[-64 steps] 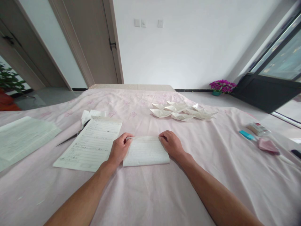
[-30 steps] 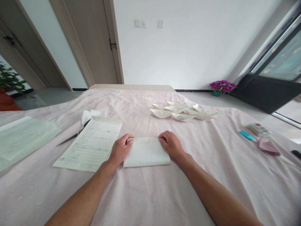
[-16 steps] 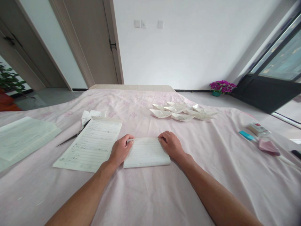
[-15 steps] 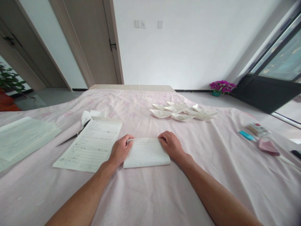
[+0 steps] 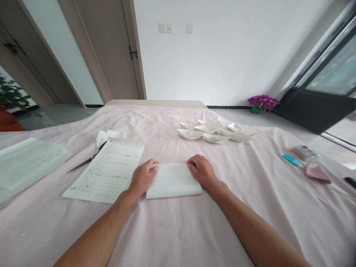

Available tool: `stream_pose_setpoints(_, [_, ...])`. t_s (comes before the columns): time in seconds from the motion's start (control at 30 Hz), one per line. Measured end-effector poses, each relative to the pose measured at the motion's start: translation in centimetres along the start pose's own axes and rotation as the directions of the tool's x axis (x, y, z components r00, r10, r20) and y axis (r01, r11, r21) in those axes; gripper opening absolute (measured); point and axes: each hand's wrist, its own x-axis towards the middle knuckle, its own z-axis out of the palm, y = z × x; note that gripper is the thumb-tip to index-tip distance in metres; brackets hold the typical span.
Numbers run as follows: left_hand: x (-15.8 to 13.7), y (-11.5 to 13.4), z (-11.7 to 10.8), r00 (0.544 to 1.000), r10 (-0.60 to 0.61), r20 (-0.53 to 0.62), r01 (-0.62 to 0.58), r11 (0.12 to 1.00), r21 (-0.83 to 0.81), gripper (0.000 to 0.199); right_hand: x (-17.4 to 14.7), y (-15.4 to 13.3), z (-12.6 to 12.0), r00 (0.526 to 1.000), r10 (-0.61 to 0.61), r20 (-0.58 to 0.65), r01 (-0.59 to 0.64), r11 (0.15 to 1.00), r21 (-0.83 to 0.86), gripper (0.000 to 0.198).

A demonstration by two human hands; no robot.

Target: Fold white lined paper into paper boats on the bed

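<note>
A folded sheet of lined paper [image 5: 174, 181] lies in front of me on the pink cloth. My left hand [image 5: 143, 176] pinches its far left corner between thumb and fingers. At the far right corner, my right hand [image 5: 203, 170] is closed on the same sheet, its fingertips curled out of sight. Left of my left hand rests a handwritten sheet [image 5: 107, 172], flat and partly covering a pair of scissors [image 5: 83, 164]. Beyond my right hand sit several folded paper boats [image 5: 213, 131], grouped close together.
More written sheets [image 5: 27, 165] lie at the far left. Crumpled white paper [image 5: 111, 135] is behind the scissors. To the right are a blue object [image 5: 291, 160], a clear-wrapped pack [image 5: 306, 152] and a pink item [image 5: 317, 173]. Pink patterned cloth [image 5: 172, 230] covers the table, with wrinkles.
</note>
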Motion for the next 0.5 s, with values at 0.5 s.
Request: stream_pose_setpoints(0.5, [0.16,-0.94,0.28,0.996,-0.001,-0.093,-0.02,0.976,-0.218,0.021,0.04,-0.49,-0.36,0.999,0.033,0.004,-0.033,0.997,0.073,0.012])
